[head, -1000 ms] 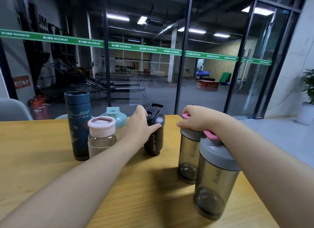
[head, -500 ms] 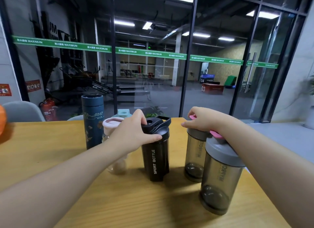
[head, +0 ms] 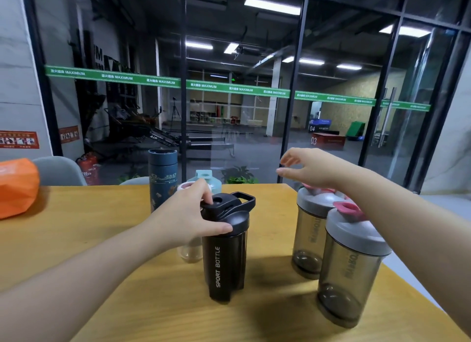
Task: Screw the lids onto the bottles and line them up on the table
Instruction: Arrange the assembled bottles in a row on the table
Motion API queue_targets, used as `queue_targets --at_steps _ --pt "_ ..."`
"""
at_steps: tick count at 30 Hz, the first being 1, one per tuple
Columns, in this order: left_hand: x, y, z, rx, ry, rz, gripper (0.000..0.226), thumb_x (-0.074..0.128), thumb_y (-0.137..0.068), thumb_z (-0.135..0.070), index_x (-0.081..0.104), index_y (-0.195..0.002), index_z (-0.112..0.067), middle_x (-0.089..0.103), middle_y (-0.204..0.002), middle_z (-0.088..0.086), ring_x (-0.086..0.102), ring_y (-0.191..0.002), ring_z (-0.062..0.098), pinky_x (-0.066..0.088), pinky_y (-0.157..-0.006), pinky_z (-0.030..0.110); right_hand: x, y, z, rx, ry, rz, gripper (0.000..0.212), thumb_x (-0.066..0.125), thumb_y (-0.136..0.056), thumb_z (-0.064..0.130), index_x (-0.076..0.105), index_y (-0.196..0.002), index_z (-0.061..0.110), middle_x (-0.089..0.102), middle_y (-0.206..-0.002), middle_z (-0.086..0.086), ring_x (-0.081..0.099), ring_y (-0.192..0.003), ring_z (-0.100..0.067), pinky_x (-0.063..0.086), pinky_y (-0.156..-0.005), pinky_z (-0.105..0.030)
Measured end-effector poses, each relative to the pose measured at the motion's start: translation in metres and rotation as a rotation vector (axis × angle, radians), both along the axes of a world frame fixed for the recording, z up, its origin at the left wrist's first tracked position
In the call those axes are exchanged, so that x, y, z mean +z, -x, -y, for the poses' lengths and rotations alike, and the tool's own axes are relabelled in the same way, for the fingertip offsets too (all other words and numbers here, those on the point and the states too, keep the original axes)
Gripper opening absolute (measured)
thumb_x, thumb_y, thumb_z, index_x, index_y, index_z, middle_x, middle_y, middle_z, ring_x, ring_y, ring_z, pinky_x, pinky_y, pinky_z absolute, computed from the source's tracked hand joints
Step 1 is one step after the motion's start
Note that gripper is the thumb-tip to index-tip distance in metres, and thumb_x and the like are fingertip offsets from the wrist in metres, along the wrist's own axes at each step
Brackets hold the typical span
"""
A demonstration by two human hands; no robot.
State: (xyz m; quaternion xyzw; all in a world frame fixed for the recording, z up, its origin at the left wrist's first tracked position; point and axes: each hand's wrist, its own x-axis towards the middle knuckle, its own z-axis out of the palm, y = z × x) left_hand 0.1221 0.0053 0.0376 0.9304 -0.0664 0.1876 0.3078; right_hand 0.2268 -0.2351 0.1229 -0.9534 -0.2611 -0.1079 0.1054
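Gripping the black screw lid (head: pixel 224 214) of the dark plastic bottle marked SPORT BOTTLE (head: pixel 225 262), the left hand (head: pixel 191 219) has its thumb curled along the lid's front rim and its fingers over the top. That bottle stands upright on the wooden desk (head: pixel 76 239), its long axis vertical, directly under this hand and left of the two smoky shakers. The right hand (head: pixel 305 168) hangs spread and holds nothing, just above the farther grey-lidded, pink-tabbed shaker (head: pixel 314 229), with the nearer matching shaker (head: pixel 349 267) just beside it. I judge the left hand to be the one placed to finish the black bottle. Half a second ago the right hand rested on the far shaker's lid; now it has lifted clear. The black bottle sits nearer the viewer than a second ago, when it stood back by the tall dark-blue patterned flask (head: pixel 163 178).
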Motion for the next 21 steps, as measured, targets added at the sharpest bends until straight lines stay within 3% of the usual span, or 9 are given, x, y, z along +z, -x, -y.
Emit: queue_targets --at_steps 2,7,11,15,17,19,21 --pt "0.000 0.003 -0.001 -0.018 -0.013 -0.010 0.050 0.076 -0.057 -0.059 0.040 -0.081 -0.034 0.052 -0.127 -0.005 0.043 -0.123 0.012 0.046 -0.095 0.041 0.005 0.004 -0.012 0.039 0.046 0.020 0.048 0.051 -0.091 0.049 0.051 -0.127 0.018 0.058 -0.128 0.000 0.056 -0.116 -0.017 0.044 -0.098 -0.031" --pt "0.000 0.010 0.001 -0.033 -0.078 -0.020 0.045 0.077 -0.068 -0.050 0.038 -0.085 -0.035 0.048 -0.126 -0.007 0.054 -0.105 0.015 0.048 -0.087 0.035 0.011 0.014 -0.055 0.150 0.042 -0.006 0.050 0.050 -0.091 0.053 0.050 -0.128 0.020 0.058 -0.128 0.000 0.056 -0.114 -0.017 0.045 -0.100 -0.038" --pt "0.000 0.014 0.005 -0.041 -0.098 -0.032 0.043 0.074 -0.073 -0.047 0.036 -0.088 -0.035 0.053 -0.109 -0.010 0.055 -0.085 0.007 0.047 -0.069 0.025 0.004 0.024 -0.086 0.254 0.047 -0.081 0.046 0.049 -0.093 0.049 0.049 -0.128 0.020 0.059 -0.127 0.000 0.057 -0.112 -0.016 0.047 -0.096 -0.033" --pt "-0.002 0.015 -0.001 -0.151 0.127 -0.083 0.047 0.077 -0.070 -0.045 0.043 -0.101 -0.036 0.052 -0.120 -0.014 0.057 -0.104 0.004 0.051 -0.088 0.029 -0.001 0.026 -0.108 0.291 0.092 -0.072 0.045 0.051 -0.093 0.045 0.048 -0.130 0.020 0.057 -0.130 -0.001 0.056 -0.114 -0.018 0.045 -0.094 -0.031" --pt "-0.002 0.013 -0.009 -0.113 0.317 0.037 0.038 0.072 -0.074 -0.047 0.048 -0.098 -0.030 0.059 -0.110 -0.012 0.061 -0.091 0.002 0.051 -0.077 0.023 0.000 0.026 -0.116 0.300 0.068 -0.066 0.043 0.051 -0.094 0.043 0.048 -0.130 0.019 0.057 -0.130 -0.002 0.055 -0.115 -0.019 0.043 -0.092 -0.029" --pt "-0.002 0.005 -0.018 0.077 0.414 0.259 0.031 0.066 -0.080 -0.043 0.049 -0.094 -0.021 0.060 -0.097 -0.004 0.058 -0.078 0.009 0.046 -0.066 0.021 0.001 0.025 -0.121 0.301 0.030 -0.081 0.040 0.050 -0.095 0.040 0.048 -0.129 0.019 0.058 -0.130 -0.002 0.055 -0.115 -0.019 0.044 -0.093 -0.030" --pt "-0.003 -0.012 -0.034 0.327 0.353 0.410 0.033 0.067 -0.083 -0.029 0.045 -0.104 -0.014 0.052 -0.104 0.003 0.052 -0.097 0.019 0.042 -0.074 0.025 0.001 0.024 -0.125 0.301 0.009 -0.104 0.040 0.050 -0.095 0.039 0.048 -0.130 0.019 0.057 -0.130 -0.002 0.055 -0.115 -0.019 0.044 -0.091 -0.029"
